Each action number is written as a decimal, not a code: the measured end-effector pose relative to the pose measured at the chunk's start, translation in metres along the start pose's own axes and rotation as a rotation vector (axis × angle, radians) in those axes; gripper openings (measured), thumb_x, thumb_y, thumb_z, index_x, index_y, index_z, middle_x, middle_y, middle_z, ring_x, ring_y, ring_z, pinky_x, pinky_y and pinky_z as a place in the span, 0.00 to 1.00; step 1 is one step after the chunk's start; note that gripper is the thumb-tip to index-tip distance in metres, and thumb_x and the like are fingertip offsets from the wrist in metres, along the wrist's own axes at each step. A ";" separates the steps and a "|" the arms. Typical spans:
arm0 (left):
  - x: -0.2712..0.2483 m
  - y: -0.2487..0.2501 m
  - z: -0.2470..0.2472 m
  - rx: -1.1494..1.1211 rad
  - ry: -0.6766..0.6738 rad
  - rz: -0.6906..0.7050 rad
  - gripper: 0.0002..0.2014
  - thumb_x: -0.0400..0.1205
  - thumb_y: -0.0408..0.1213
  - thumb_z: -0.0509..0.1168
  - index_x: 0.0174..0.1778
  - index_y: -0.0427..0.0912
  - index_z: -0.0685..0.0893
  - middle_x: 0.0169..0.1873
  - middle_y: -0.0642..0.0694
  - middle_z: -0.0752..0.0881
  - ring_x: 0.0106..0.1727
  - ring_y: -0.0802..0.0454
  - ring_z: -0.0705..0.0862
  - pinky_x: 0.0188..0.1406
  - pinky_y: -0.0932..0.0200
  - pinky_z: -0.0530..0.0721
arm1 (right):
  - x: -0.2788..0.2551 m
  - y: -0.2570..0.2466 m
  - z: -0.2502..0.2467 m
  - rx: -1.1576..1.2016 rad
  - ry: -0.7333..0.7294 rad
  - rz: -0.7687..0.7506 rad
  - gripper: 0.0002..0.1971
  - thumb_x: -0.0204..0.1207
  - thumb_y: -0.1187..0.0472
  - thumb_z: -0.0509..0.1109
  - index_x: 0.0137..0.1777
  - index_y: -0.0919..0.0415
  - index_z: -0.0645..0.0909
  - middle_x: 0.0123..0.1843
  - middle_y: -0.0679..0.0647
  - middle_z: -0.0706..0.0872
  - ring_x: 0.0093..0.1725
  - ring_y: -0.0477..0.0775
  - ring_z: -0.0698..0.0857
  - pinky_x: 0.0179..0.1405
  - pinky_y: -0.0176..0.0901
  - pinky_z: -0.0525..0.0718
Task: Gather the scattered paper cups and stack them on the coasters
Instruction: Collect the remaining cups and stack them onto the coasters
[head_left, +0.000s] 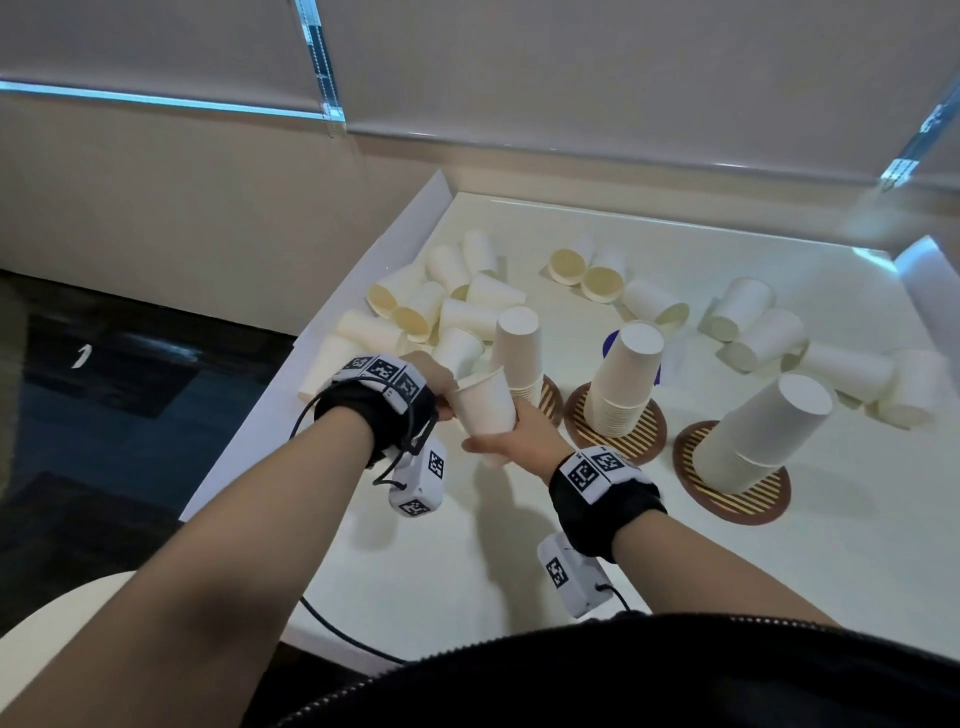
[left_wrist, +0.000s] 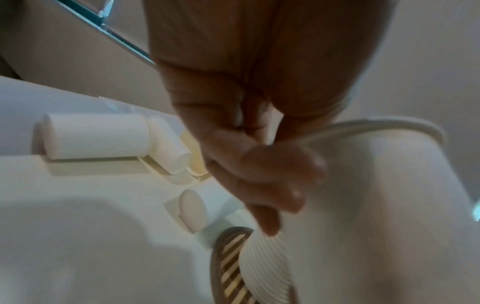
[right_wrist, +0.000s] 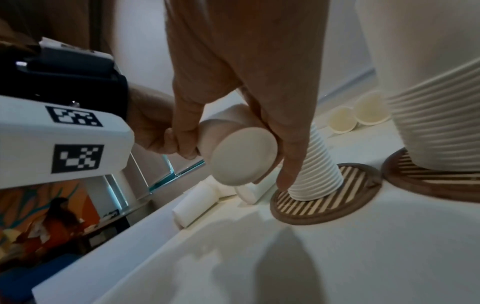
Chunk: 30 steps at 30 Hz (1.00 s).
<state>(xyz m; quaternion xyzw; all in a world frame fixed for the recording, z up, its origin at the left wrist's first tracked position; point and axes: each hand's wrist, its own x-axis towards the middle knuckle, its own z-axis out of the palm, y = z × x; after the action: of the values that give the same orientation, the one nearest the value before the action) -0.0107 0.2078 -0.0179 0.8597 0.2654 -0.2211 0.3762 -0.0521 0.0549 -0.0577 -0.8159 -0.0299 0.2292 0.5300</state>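
Seeing my left hand (head_left: 431, 382) and right hand (head_left: 519, 436) both gripping one paper cup (head_left: 485, 402), just beside the left stack (head_left: 519, 353) on its coaster (head_left: 551, 399).

Matt paper, striped wood, smooth tabletop

The paper cups (head_left: 485, 402) are looking matt, the coasters (right_wrist: 350, 190) showing slatted wood, the table (head_left: 467, 561) gleaming smooth.

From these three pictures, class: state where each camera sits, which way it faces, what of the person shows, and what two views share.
Head: worn on the head, looks down on the table; both forearms, left hand and right hand on one paper cup.
Left wrist: under the left wrist, faces along the fingers at the cup's rim.
Right wrist: under the right wrist, faces the cup's base; both hands show.
Shared: the held cup and the leftmost striped coaster appear in all three.
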 end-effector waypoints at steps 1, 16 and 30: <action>0.001 0.001 0.001 -0.080 -0.009 0.008 0.11 0.84 0.35 0.59 0.42 0.32 0.80 0.17 0.43 0.84 0.16 0.50 0.79 0.16 0.67 0.75 | 0.001 0.002 -0.004 -0.001 0.011 0.002 0.33 0.62 0.58 0.82 0.67 0.59 0.75 0.60 0.56 0.84 0.58 0.55 0.83 0.54 0.49 0.85; 0.081 0.026 0.012 0.876 0.070 0.536 0.41 0.78 0.35 0.70 0.82 0.45 0.54 0.83 0.46 0.54 0.75 0.37 0.70 0.71 0.48 0.71 | 0.013 0.036 -0.044 -0.209 -0.082 0.116 0.36 0.58 0.57 0.84 0.67 0.56 0.74 0.58 0.50 0.82 0.60 0.54 0.80 0.63 0.48 0.79; 0.042 0.024 0.003 0.692 0.211 0.168 0.21 0.82 0.37 0.63 0.23 0.38 0.66 0.23 0.45 0.70 0.24 0.52 0.68 0.23 0.63 0.63 | -0.004 0.023 -0.050 -0.281 -0.170 0.075 0.34 0.66 0.47 0.79 0.71 0.54 0.72 0.57 0.45 0.80 0.57 0.48 0.78 0.58 0.40 0.75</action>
<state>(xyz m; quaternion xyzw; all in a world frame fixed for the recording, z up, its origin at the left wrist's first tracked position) 0.0359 0.2037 -0.0319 0.9730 0.1407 -0.1760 0.0508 -0.0394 0.0010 -0.0600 -0.8601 -0.0758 0.3106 0.3975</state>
